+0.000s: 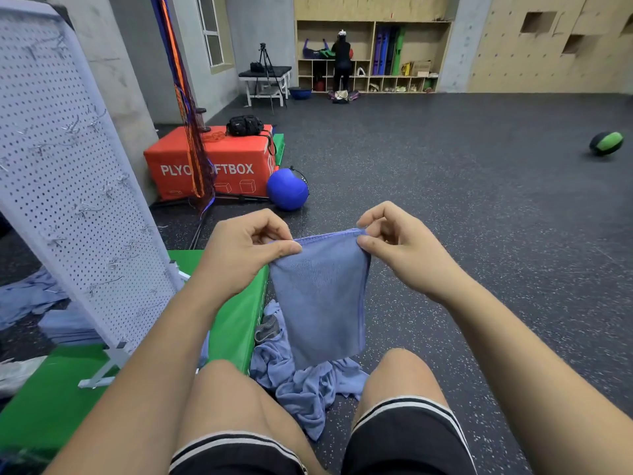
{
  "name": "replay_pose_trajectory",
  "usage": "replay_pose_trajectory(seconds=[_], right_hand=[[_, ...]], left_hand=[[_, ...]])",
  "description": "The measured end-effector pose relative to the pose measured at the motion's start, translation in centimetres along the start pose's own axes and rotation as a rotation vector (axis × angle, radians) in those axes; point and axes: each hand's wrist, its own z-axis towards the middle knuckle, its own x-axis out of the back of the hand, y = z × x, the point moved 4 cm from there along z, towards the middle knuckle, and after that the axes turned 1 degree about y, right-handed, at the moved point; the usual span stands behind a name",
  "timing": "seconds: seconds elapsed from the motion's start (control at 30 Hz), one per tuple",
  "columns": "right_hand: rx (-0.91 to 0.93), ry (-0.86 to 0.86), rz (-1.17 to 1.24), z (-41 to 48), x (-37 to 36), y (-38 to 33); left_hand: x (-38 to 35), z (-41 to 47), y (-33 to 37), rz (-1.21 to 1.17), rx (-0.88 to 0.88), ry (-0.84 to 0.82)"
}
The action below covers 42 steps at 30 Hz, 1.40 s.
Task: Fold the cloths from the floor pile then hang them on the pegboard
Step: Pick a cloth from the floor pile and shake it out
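Note:
A blue cloth [322, 299] hangs in front of me, folded into a narrow panel. My left hand [243, 248] pinches its top left corner and my right hand [397, 248] pinches its top right corner. Below it, between my knees, a pile of crumpled blue cloths [301, 382] lies on the floor. The white pegboard [68, 186] with metal hooks leans upright at my left, standing on a green mat [236, 317]. No cloth hangs on the pegboard face that I see.
A stack of folded blue cloths [68, 325] and loose ones sit behind the pegboard. An orange plyo box [209, 162], a blue ball [287, 189] and a strap stand lie ahead left. A green ball [605, 142] rests far right. A person stands at the far shelves [342, 60].

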Motion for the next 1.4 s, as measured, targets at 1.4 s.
replay_pose_trajectory(seconds=[1.4], right_hand=[[0.111, 0.259, -0.436, 4.0, 5.5, -4.4]], left_hand=[[-2.6, -3.8, -15.2, -0.22, 0.435, -0.174]])
